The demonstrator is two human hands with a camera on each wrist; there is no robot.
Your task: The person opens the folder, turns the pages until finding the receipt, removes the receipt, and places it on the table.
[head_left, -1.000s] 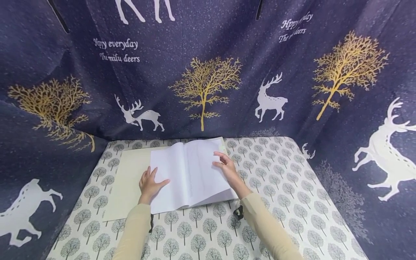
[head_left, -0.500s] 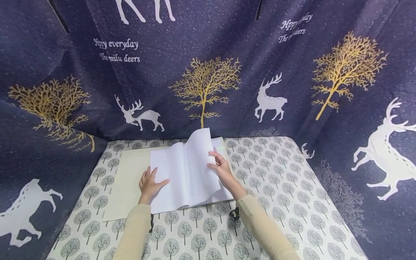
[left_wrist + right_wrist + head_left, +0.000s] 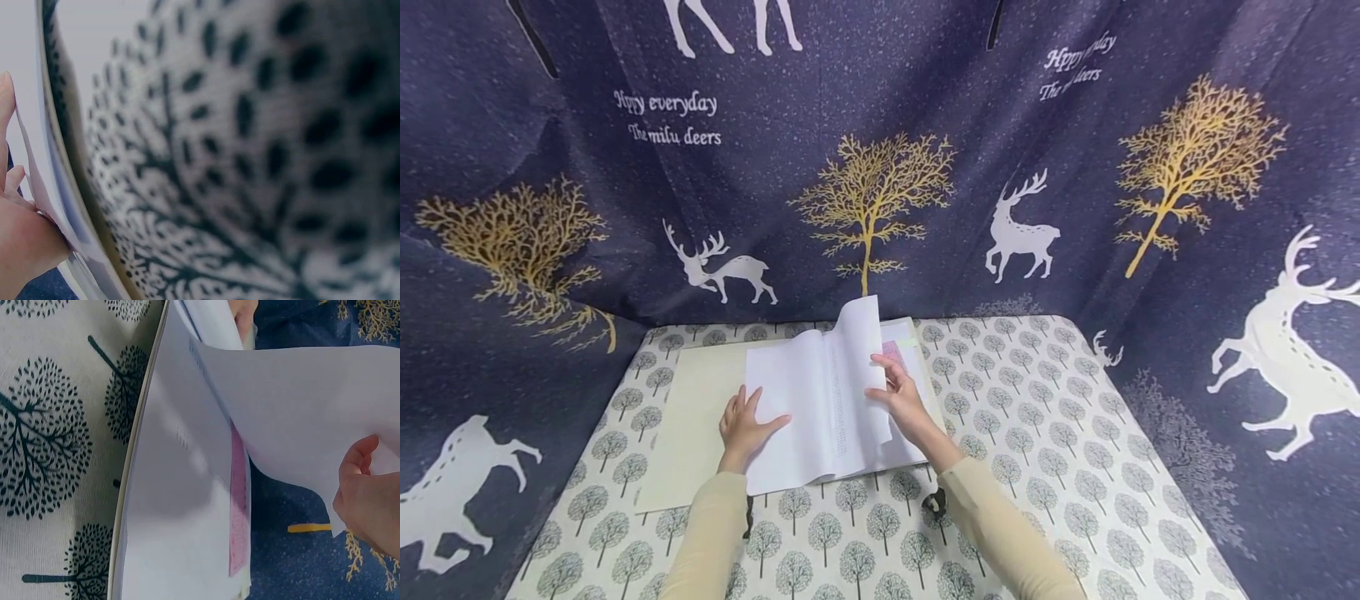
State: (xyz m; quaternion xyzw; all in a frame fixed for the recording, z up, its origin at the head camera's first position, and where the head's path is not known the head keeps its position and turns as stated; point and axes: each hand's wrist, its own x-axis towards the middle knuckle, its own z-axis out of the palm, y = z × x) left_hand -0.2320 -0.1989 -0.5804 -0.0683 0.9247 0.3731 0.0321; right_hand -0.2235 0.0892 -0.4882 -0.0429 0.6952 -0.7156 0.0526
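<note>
An open book with white pages (image 3: 786, 400) lies on the table, its pale cream cover (image 3: 688, 417) spread out to the left. My left hand (image 3: 747, 425) rests with spread fingers on the left-hand pages, near their outer edge. Between the fingers and thumb of my right hand (image 3: 901, 400) is the outer edge of a lifted page (image 3: 859, 358), which curls up and leans left. Beneath it, the right wrist view shows another white page (image 3: 181, 481) with a pink strip (image 3: 238, 512) along it. In that view the right fingertips are partly hidden by the sheet.
A white cloth with dark grey tree prints (image 3: 1022, 467) covers the table. Behind and at both sides hangs a dark blue curtain (image 3: 955, 108) with deer and golden trees. A small black object (image 3: 935, 505) shows beside the right wrist.
My right hand has moved left, raising the right-hand page and curling it over toward the book's middle. More of the page beneath and a pink patch now show. The left hand has stayed still.
</note>
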